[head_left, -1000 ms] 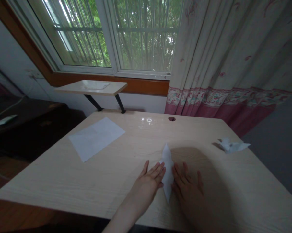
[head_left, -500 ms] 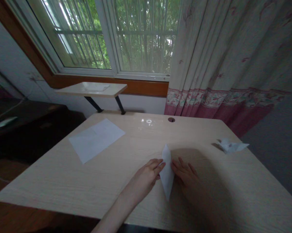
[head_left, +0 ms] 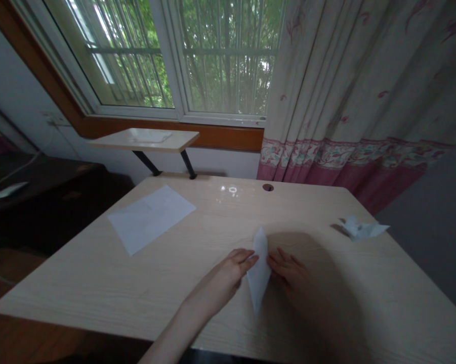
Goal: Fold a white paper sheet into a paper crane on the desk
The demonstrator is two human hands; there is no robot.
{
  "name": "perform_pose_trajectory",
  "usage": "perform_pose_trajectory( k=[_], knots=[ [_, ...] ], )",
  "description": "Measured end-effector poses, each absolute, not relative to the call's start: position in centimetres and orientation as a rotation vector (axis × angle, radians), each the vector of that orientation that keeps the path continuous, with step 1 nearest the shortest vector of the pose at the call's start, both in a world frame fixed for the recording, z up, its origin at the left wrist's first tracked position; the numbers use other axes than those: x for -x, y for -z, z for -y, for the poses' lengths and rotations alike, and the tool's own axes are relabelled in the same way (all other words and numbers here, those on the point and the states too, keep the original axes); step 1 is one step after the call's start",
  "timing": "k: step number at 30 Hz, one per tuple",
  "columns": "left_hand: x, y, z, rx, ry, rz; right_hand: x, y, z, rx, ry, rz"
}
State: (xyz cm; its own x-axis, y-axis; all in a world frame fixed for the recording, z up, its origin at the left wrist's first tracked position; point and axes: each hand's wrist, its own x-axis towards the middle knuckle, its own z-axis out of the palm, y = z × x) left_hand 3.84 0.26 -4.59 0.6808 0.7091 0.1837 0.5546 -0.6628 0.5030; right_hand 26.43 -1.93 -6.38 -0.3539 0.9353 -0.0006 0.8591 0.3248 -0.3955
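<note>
A narrow, diamond-shaped piece of folded white paper (head_left: 259, 273) stands out against the desk in front of me, its long points towards and away from me. My left hand (head_left: 233, 270) grips its left edge, with the fingers closed and one digit lying over the paper. On the opposite side, my right hand (head_left: 290, 273) holds the right edge near its middle; that hand is in shadow, and its other fingers are slightly spread. The undersides of both hands are hidden.
The pale wooden desk (head_left: 167, 288) bears a flat white sheet (head_left: 152, 217) at left and a folded paper figure (head_left: 360, 230) near the right edge. A small raised shelf (head_left: 185, 139) stands at the back left. A cable hole (head_left: 267, 187) is at the rear.
The near point of the folded paper has swung slightly left, so the paper lies at a different slant. Both hands stay at its edges with little movement.
</note>
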Motion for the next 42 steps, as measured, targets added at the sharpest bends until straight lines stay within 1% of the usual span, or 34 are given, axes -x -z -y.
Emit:
perform_pose_trajectory(
  k=[9,16,25,35,42],
  knots=[
    [-4.2,4.6,0.0,-2.443,-0.535,-0.999,-26.1,7.9,2.4,1.510,-0.413,2.147],
    [-4.9,4.7,0.4,-2.308,-0.632,-1.082,-26.0,8.1,2.6,1.517,-0.414,2.036],
    [-6.4,7.2,1.0,-2.081,-0.952,-1.212,-24.6,8.3,3.2,1.618,-0.368,1.849],
    [-7.3,7.4,1.0,-2.030,-0.983,-1.364,-23.7,8.2,3.1,1.748,-0.354,1.774],
    [-8.1,8.1,1.4,-1.878,-1.101,-1.509,-23.0,8.3,3.1,1.854,-0.340,1.676]
  ],
)
